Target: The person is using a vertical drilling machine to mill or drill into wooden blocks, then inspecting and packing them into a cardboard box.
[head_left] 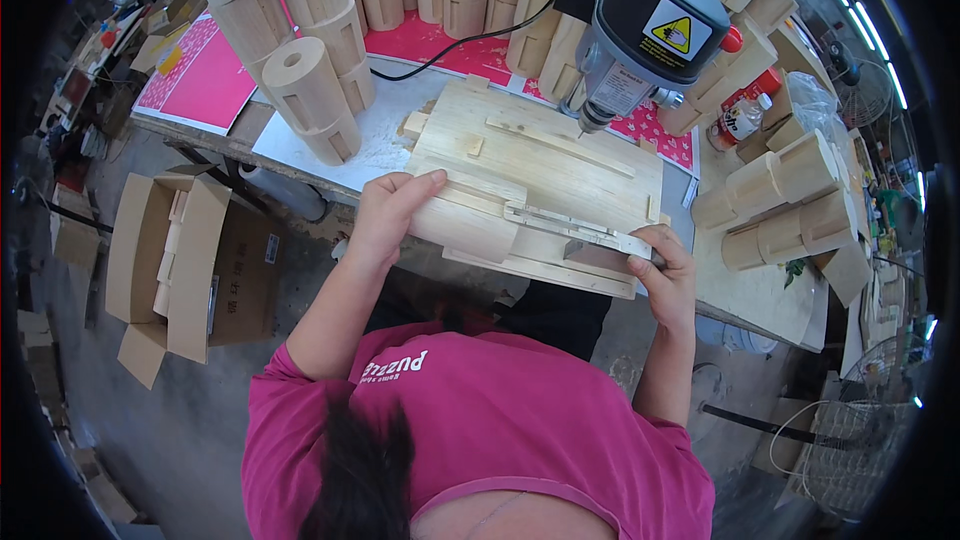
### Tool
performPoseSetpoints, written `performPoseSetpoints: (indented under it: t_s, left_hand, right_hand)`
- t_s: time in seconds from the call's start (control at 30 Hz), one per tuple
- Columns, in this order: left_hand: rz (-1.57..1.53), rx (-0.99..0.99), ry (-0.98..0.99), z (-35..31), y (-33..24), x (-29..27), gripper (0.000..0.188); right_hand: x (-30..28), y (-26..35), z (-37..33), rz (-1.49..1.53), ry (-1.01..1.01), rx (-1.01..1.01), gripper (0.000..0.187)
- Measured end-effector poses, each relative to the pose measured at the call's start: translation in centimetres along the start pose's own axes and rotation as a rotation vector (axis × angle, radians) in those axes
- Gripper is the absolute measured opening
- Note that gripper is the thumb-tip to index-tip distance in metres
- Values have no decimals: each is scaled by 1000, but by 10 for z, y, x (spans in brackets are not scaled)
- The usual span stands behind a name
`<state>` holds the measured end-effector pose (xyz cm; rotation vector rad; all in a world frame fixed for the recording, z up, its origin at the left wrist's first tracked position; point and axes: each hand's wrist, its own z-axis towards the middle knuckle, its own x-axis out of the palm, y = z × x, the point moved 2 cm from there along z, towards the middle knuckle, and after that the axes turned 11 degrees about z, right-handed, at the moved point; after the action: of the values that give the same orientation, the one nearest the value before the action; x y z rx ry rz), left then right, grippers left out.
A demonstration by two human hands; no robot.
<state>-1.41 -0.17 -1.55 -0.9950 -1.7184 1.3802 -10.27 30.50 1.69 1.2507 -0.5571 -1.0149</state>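
Note:
My left hand grips the left end of a pale wooden cylinder, its thumb along the top. The cylinder lies sideways on the near part of a wooden board fitted with thin guide strips. At the cylinder's right end is a narrow silvery metal bar, slanting down to the right. My right hand pinches the bar's right end between thumb and fingers. Beyond the hands stands a bench drill press, its bit above the board and apart from the cylinder. My right fingertips are partly hidden.
Stacked wooden cylinders stand at the left, with several more along the back. Others lie at the right, near a plastic bottle. A black cable crosses the bench. On the floor at left sits an open cardboard box.

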Motion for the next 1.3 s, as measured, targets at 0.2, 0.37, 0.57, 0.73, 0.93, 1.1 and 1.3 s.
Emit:
performPoseSetpoints:
  t_s: [0.2, 0.37, 0.57, 0.73, 0.93, 1.1, 1.3]
  left_hand:
    - [-2, -25, 115, 11, 5, 26, 33]
    - [137, -32, 209, 29, 30, 47, 51]
    - [299, 63, 300, 63, 48, 59, 53]
    - [658, 552, 209, 63, 54, 69, 45]
    - [1056, 800, 33, 81, 67, 83, 55]
    - [1074, 819, -11, 107, 69, 70, 62]
    - [1083, 792, 83, 115, 65, 55, 54]
  right_hand:
    - [-8, -25, 4, 42, -13, 56, 19]
    - [5, -42, 9, 84, -16, 80, 21]
    - [-9, -69, 17, -60, -130, -45, 24]
    - [-29, -79, 35, -186, -234, 15, 25]
    - [-41, -87, 59, -336, -286, -64, 27]
    - [-24, -105, 79, -313, -305, -121, 26]
    - [-17, -92, 85, -271, -180, -55, 31]
